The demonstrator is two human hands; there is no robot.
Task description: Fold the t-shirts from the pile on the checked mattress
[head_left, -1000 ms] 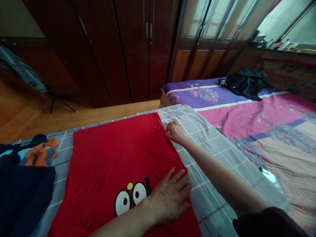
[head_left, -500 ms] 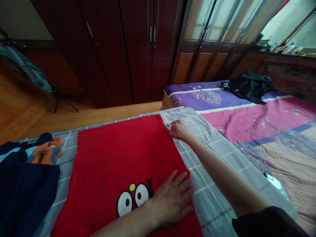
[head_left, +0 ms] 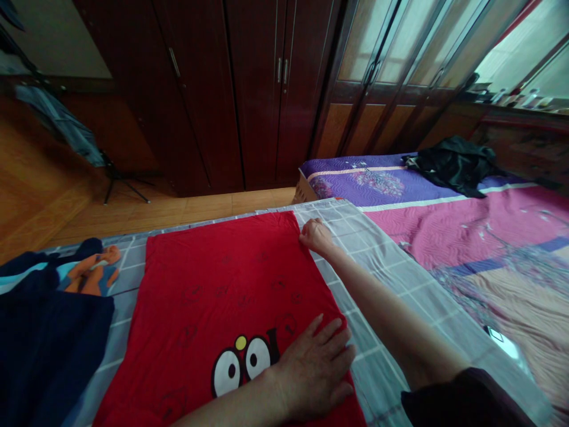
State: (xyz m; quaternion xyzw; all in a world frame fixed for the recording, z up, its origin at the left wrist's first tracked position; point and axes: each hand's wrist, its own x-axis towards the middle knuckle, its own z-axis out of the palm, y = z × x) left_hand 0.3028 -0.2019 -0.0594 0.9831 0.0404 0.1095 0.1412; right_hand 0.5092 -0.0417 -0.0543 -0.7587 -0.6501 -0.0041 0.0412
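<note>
**A:** What's the left hand [head_left: 315,373] doing?

**B:** It lies wide open and flat on the red cloth [head_left: 213,296], fingers [head_left: 331,335] spread and nothing gripped. It sits near the cloth's right edge, just beside the printed cartoon eyes [head_left: 242,363].

**A:** And the right hand [head_left: 315,235]?

**B:** That one is much narrower. Its fingers are curled in and its thumb is close against them, right at the far right corner of the cloth. It looks like a small pinch on the edge, though the fabric between the fingertips is hard to make out.

**A:** Where's the cloth lying?

**B:** Flat on a grey checked sheet [head_left: 355,243], with its long right edge running between both hands. A strip of the sheet shows to the right of it.

**A:** Anything close by?

**B:** A navy garment [head_left: 44,350] lies on the sheet to the left, touching neither hand. To the right, a pink quilted bedspread [head_left: 444,237] spreads out beyond the sheet, with a phone [head_left: 500,344] and a black garment [head_left: 453,166] on it.
</note>
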